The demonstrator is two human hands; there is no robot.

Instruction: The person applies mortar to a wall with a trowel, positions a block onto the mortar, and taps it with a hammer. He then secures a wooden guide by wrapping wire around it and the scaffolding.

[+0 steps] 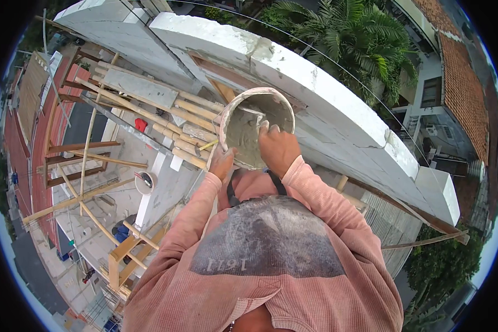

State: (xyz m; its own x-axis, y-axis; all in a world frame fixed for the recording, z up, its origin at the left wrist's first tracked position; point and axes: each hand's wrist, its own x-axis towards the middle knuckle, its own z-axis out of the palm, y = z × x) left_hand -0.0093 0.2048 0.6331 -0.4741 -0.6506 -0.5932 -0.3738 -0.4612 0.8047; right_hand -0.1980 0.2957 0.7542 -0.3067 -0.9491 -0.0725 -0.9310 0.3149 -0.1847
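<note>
**Right hand** (pixel 279 150): fingers (pixel 264 127) hooked over the near rim of the bucket (pixel 235 119). The tips are pressed close together inside the rim and the palm is outside, so the rim is pinched between them.

**Left hand** (pixel 223 163): lies against the lower left of the bucket's outer wall. The fingers are mostly hidden behind the wall, so it cannot be told whether they clasp it or only prop it.

**Bucket**: round and pale, crusted with grey. It is held at chest level directly ahead of both hands, tilted so its mouth faces the camera.
- Relation to hands: the right hand is on the rim and the left is lower on the side. Both touch it; the right has the clearer hold.
- Axis: runs from the hands up and away toward the wall.

**Mortar** (pixel 243 135): wet grey mass coating the bucket's inside. A lighter patch near the far rim cannot be identified.

**Parapet wall** (pixel 326 94): white, rough-plastered. It runs diagonally just beyond the bucket, from upper left to lower right.

**Bamboo scaffold** (pixel 166 113): poles and planks to the left of the bucket and below it.

**Second bucket** (pixel 144 182): small and well below, on a lower level.

**Palm** (pixel 354 33) and **tiled roof** (pixel 462 83): beyond the wall, well apart.
</note>
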